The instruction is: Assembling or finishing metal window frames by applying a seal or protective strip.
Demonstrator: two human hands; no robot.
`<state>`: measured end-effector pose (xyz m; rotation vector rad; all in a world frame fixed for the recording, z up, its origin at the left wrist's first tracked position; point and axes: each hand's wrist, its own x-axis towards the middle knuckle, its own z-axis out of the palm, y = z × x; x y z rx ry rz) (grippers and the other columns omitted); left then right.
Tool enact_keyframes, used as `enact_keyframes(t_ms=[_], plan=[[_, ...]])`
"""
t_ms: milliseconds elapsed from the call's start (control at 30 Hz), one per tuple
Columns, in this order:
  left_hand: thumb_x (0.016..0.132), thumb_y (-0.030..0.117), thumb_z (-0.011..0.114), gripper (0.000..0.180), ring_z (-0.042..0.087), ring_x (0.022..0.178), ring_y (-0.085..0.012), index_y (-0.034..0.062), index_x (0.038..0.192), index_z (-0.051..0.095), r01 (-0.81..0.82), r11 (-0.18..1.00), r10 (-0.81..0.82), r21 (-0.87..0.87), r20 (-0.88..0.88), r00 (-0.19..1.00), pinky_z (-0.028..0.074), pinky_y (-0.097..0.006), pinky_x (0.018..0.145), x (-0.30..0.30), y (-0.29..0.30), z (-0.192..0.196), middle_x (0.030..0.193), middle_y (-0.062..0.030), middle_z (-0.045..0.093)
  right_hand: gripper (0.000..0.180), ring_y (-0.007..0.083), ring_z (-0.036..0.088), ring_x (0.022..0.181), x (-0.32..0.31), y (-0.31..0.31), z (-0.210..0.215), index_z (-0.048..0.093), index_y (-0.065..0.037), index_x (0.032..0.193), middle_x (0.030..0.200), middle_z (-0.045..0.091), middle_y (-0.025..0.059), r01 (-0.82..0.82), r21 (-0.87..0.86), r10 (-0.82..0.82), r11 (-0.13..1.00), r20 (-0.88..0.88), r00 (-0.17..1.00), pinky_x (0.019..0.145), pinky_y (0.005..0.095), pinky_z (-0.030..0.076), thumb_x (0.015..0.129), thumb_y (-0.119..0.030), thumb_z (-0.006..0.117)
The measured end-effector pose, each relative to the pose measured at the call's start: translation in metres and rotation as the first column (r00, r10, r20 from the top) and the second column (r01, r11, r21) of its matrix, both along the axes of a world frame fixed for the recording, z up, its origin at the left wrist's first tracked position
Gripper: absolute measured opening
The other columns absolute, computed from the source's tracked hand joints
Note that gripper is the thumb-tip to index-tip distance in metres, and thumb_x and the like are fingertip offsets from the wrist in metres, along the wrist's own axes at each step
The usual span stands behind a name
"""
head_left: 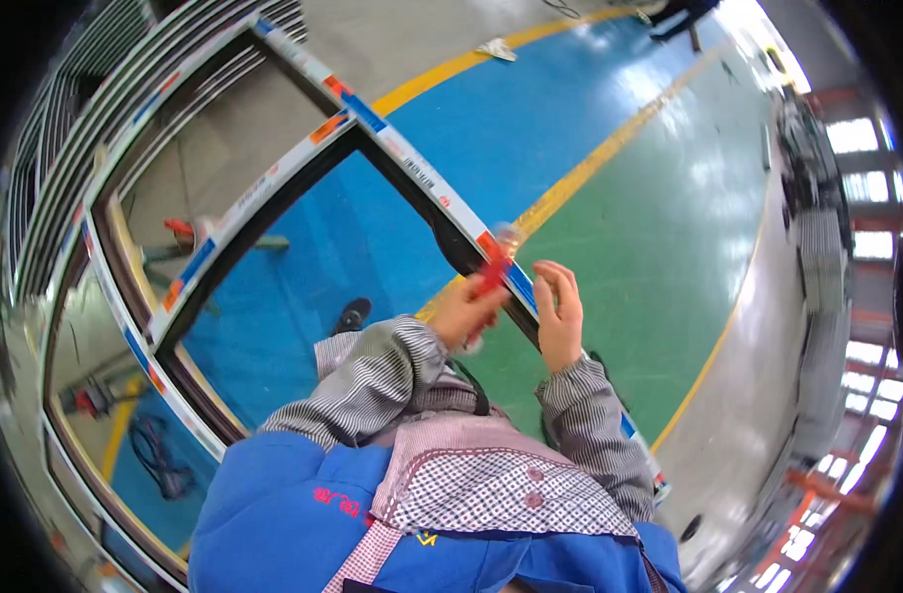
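A large window frame (273,183) with white, taped bars stands in front of me, its right bar (417,168) running down toward my hands. My left hand (463,311) is closed around a small red tool (491,274) pressed against that bar. My right hand (560,314) rests on the bar just to the right, fingers curled over its edge. A small clear knob-like part (507,235) sits on the bar right above the red tool. My striped sleeves and blue vest fill the lower middle.
The floor is painted blue (530,109) and green (669,227) with yellow lines (580,178). More frames are stacked at the left (66,128). A red tool (179,229) lies behind the frame. My black shoe (352,314) shows below. Windows line the right wall.
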<state>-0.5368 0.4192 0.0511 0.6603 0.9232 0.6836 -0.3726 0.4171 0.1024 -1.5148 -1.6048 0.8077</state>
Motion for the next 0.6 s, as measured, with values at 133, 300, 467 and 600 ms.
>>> enact_keyframes(t_ms=[133, 300, 467, 600], plan=[[0.088, 0.019, 0.063, 0.019, 0.058, 0.063, -0.0124, 0.0032, 0.097, 0.056, -0.805, 0.592, 0.804, -0.026, -0.053, 0.593, 0.047, -0.025, 0.052, -0.009, 0.000, -0.063, 0.077, -0.0043, 0.058, 0.065, 0.0351, 0.049, 0.112, -0.014, 0.025, -0.020, 0.042, -0.001, 0.129, 0.118, 0.052, 0.0185, -0.212, 0.050, 0.139, 0.976, 0.605, 0.784, 0.096, 0.0427, 0.036, 0.076, -0.022, 0.072], [0.084, 0.014, 0.066, 0.024, 0.061, 0.067, -0.0143, -0.0006, 0.101, 0.058, -0.781, 0.616, 0.787, 0.105, -0.028, 0.617, 0.049, -0.029, 0.056, 0.011, 0.006, -0.093, 0.081, -0.0068, 0.062, 0.068, 0.0337, 0.053, 0.108, -0.039, 0.042, -0.055, 0.041, -0.001, 0.130, 0.115, 0.055, 0.0182, -0.294, -0.083, 0.270, 0.952, 0.675, 0.687, 0.090, 0.0407, 0.042, 0.075, -0.025, 0.073], [0.078, 0.017, 0.069, 0.025, 0.063, 0.061, -0.0277, -0.0003, 0.095, 0.061, -0.776, 0.575, 0.818, 0.260, -0.221, 0.532, 0.047, -0.037, 0.057, 0.026, 0.019, -0.083, 0.067, -0.0156, 0.062, 0.058, 0.0327, 0.059, 0.099, -0.041, 0.043, -0.067, 0.047, 0.001, 0.123, 0.108, 0.059, 0.0182, -0.217, 0.043, 0.135, 0.975, 0.660, 0.739, 0.085, 0.0394, 0.046, 0.077, -0.024, 0.072], [0.076, 0.017, 0.069, 0.026, 0.061, 0.070, -0.0386, 0.0013, 0.095, 0.062, -0.688, 0.653, 0.757, 0.317, -0.304, 0.578, 0.047, -0.043, 0.062, 0.025, 0.030, -0.084, 0.074, -0.0209, 0.063, 0.046, 0.0311, 0.062, 0.089, -0.037, 0.046, -0.072, 0.052, 0.001, 0.116, 0.096, 0.063, 0.0167, -0.182, 0.073, 0.088, 0.981, 0.662, 0.744, 0.080, 0.0383, 0.048, 0.078, -0.018, 0.070]])
